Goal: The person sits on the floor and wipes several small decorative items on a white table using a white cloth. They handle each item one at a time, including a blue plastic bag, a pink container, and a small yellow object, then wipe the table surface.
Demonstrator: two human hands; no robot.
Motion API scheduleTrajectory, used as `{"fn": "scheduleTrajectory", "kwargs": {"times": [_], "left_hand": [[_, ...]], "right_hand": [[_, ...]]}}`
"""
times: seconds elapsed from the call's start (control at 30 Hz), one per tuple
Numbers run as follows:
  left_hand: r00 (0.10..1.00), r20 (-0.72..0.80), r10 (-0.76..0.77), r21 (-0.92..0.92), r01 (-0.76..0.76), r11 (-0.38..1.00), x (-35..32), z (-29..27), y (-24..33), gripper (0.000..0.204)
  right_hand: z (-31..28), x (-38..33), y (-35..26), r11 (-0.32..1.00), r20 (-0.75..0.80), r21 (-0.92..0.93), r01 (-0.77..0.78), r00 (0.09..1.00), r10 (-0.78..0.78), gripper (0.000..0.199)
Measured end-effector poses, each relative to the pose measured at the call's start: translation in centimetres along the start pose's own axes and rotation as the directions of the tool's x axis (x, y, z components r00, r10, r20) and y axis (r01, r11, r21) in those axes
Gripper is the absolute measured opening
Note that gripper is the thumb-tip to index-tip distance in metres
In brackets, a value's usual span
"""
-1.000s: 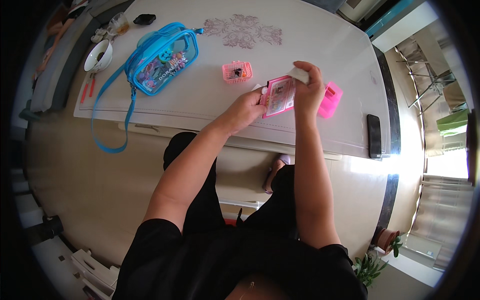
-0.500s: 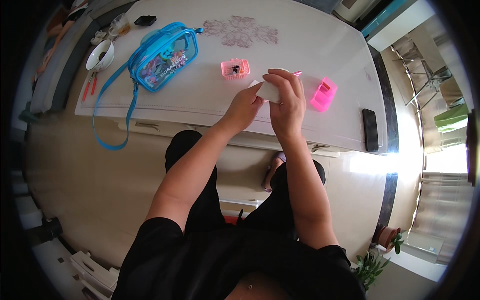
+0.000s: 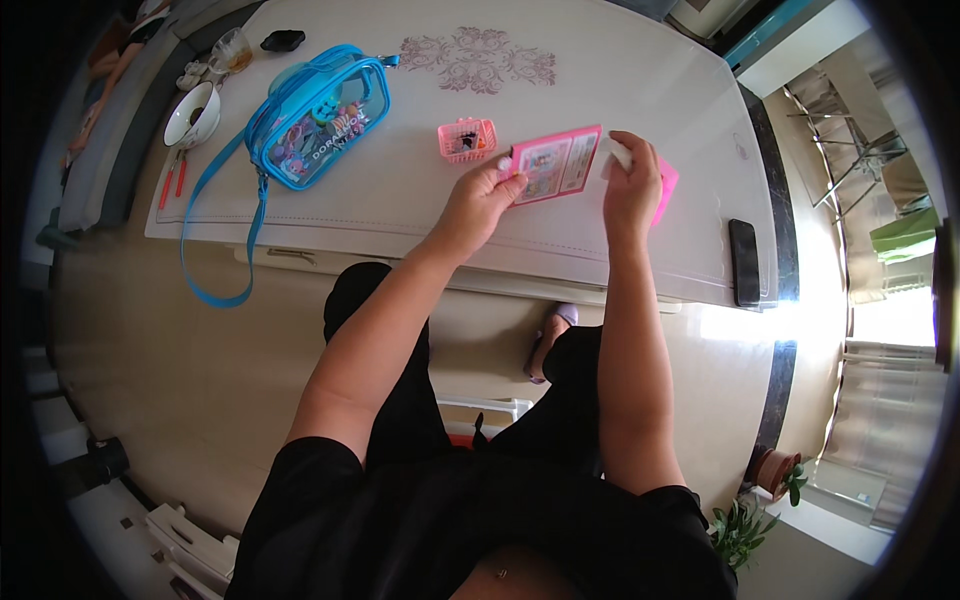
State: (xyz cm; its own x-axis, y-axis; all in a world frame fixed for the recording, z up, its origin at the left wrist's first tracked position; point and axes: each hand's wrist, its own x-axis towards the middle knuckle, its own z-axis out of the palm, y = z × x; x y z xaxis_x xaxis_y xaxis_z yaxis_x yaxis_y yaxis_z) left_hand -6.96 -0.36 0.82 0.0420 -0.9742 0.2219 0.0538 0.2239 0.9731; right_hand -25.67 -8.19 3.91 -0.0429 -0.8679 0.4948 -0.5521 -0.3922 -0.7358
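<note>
Apparently midway: left hand [image 3: 480, 195] pinches a pink card [image 3: 556, 165]; right hand [image 3: 632, 185] grips something white at its three o'clock edge. Pink basket [image 3: 467, 139] waits at ten o'clock on the bench [image 3: 600, 80].

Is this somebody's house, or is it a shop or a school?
Most likely a home, perhaps a dining or living room. There is a big white table with a flower pattern, a bowl and a glass on it, and potted plants on the floor by a bright window.

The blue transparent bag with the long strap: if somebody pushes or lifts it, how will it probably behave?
The blue transparent bag looks soft-walled, so it would probably sag when lifted. It lies flat, so it should slide, not roll. Its loose strap hangs over the table edge and may drag or snag.
</note>
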Motion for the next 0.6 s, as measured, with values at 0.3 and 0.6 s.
{"fn": "scheduleTrajectory", "kwargs": {"times": [0.3, 0.6], "left_hand": [[0.95, 0.061, -0.306, -0.796, 0.232, 0.56, 0.4, 0.4, 2.6, 0.033], [0.937, 0.051, -0.344, -0.838, 0.228, 0.497, 0.6, 0.2, 0.4, 0.043]], "right_hand": [[0.6, -4.3, -3.5, 0.949, 0.005, 0.244, 0.199, 0.979, -0.206, 0.034], [3.0, -5.4, -5.2, 0.84, 0.19, -0.063, 0.538, 0.833, -0.519, 0.031]]}}
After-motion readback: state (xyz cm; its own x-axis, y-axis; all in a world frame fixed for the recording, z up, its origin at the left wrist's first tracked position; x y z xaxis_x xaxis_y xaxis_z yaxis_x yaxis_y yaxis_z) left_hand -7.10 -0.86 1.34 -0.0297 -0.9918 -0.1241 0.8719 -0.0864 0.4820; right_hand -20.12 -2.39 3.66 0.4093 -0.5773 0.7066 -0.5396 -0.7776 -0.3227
